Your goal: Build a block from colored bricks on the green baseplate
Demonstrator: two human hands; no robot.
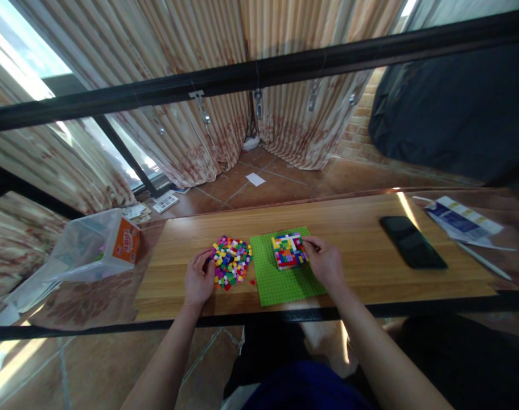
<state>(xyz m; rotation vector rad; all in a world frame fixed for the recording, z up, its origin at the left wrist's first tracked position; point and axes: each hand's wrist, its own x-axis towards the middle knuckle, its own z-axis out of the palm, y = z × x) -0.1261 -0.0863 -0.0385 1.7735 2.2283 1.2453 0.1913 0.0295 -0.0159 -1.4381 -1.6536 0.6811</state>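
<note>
On the left of the wooden board lies a loose heap of small coloured toy bricks (233,262). My left hand (200,278) rests at the heap's left edge, thumb and forefinger apart and curved toward the bricks. Beside the heap is a green studded baseplate (270,288). A multicoloured block of bricks (289,250) sits on its upper part. My right hand (325,261) is at the right side of that block, thumb and fingers pinched together against its edge. What lies between those fingertips is hidden. One red brick (252,282) lies alone between heap and baseplate.
The wooden board (357,228) also bears a black phone (412,242) at right. Beyond it are a printed packet (462,219) and a white pen-like stick (485,262). A clear plastic bin (86,242) with an orange label stands at left. A dark rail (259,71) crosses in front of curtains.
</note>
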